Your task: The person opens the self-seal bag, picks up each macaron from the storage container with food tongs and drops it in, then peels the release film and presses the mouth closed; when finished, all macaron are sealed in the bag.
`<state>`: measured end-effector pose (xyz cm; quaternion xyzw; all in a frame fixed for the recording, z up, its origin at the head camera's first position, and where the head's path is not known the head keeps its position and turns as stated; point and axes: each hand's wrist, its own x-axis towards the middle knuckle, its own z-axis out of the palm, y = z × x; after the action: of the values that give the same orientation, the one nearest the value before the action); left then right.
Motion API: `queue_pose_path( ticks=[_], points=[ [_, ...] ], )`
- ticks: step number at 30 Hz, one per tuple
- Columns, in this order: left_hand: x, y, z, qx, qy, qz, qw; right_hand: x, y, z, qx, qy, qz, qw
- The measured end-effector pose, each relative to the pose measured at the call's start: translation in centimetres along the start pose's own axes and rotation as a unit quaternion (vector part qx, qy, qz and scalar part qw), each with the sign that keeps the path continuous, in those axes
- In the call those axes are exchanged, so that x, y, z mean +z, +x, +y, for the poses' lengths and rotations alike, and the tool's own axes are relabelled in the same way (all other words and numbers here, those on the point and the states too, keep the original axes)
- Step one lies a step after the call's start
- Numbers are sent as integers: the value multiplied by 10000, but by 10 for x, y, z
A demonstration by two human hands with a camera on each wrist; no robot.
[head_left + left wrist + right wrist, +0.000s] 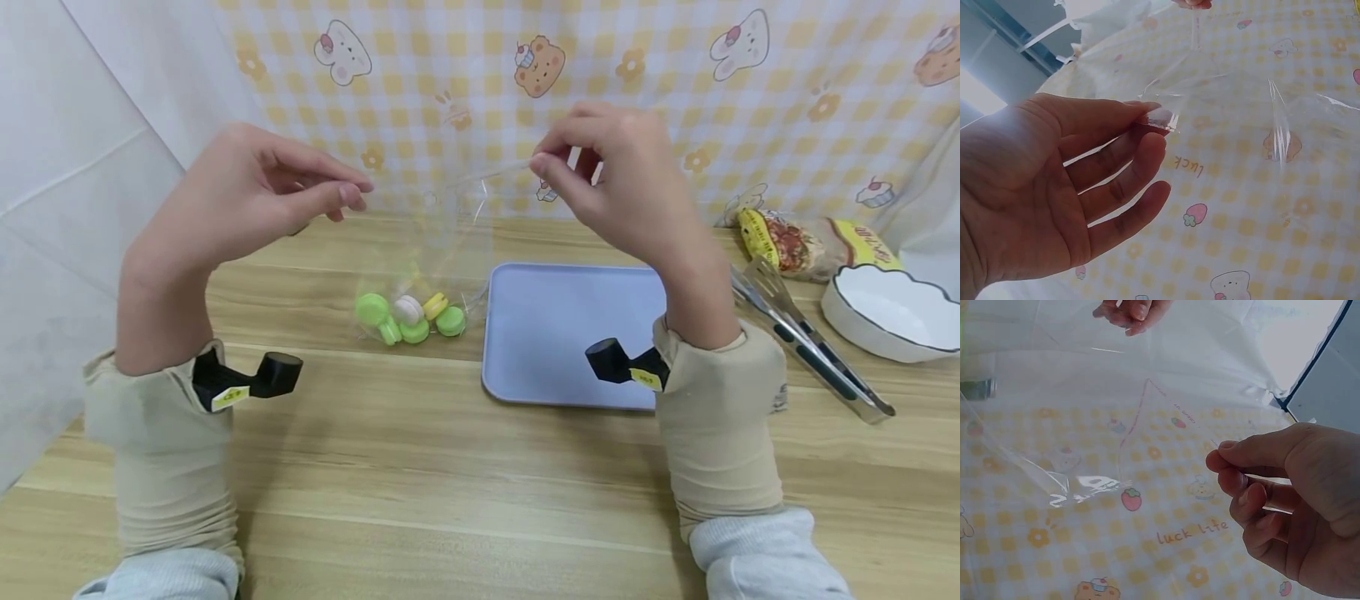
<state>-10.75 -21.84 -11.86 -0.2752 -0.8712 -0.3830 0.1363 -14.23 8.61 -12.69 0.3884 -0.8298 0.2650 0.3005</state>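
A clear plastic bag [468, 225] hangs between my two hands, its see-through film catching the light. My left hand [247, 196] pinches one edge of the film [1163, 119] between thumb and fingertips. Opposite it, my right hand [618, 171] pinches the other side of the bag's mouth with thumb and index finger, the remaining fingers curled, as the right wrist view shows. Low in the bag, just above the wood in the head view, sit several macarons: green ones [372, 309], a white one [408, 310] and a yellow one [435, 306].
A blue tray [570, 333] lies right of the bag, under the right forearm. Farther right are metal tongs [813, 346], a white scalloped bowl [892, 317] and a printed food packet [810, 242]. Behind hangs a yellow checked curtain [450, 50].
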Motion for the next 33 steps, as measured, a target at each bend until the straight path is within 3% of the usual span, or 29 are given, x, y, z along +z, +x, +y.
queue_pose_path(
  ticks=[5,18,33],
  points=[
    [-4,0,-4,-136,-347,119,9992,-7,-3,4,249,-44,-11,9997],
    [-11,-2,-9,-146,-321,192,9992,-13,-4,10,375,-201,78,9991],
    [-14,1,-16,-381,-757,441,9954,-23,-8,16,639,-155,247,9975]
  ],
)
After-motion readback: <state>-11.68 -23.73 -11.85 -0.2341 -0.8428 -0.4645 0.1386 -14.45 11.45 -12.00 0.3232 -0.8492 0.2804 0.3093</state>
